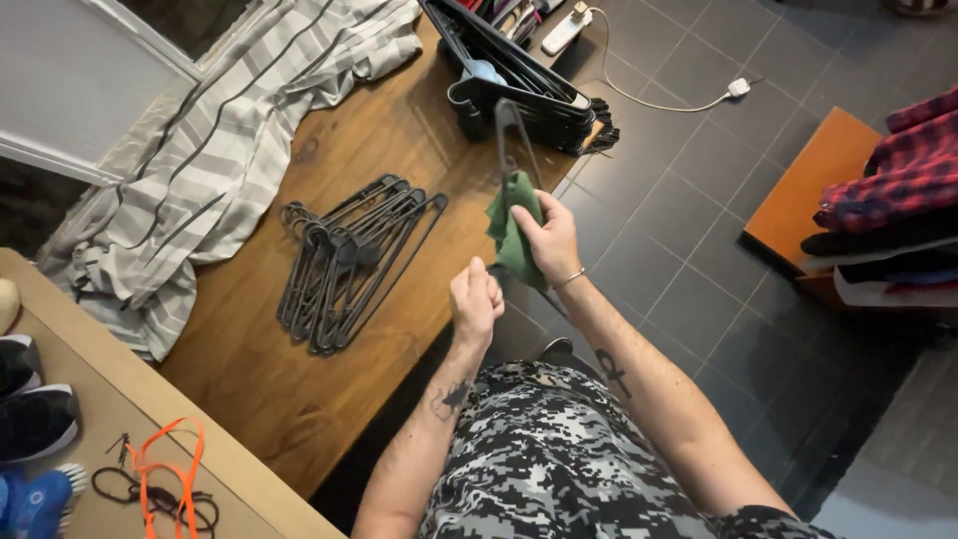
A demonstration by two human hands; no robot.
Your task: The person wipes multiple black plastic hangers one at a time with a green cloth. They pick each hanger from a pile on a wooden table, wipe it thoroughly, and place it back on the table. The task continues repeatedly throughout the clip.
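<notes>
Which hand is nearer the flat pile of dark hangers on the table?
Left. The left hand is fisted just right of the hanger pile, off the table edge. The right hand, gripping a green cloth around a hanger, is farther right.

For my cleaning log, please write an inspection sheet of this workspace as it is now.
Surface: wooden table, mostly bare.
Job's things: green cloth on a dark hanger.
Clutter: flat hangers, stacked hangers, striped fabric, shoes, orange strap.
Grippers: right hand grips cloth; left hand closed on hanger's lower end.
Cables: white power strip, cord on floor.
Surroundings: grey tiles, folded clothes.
</notes>
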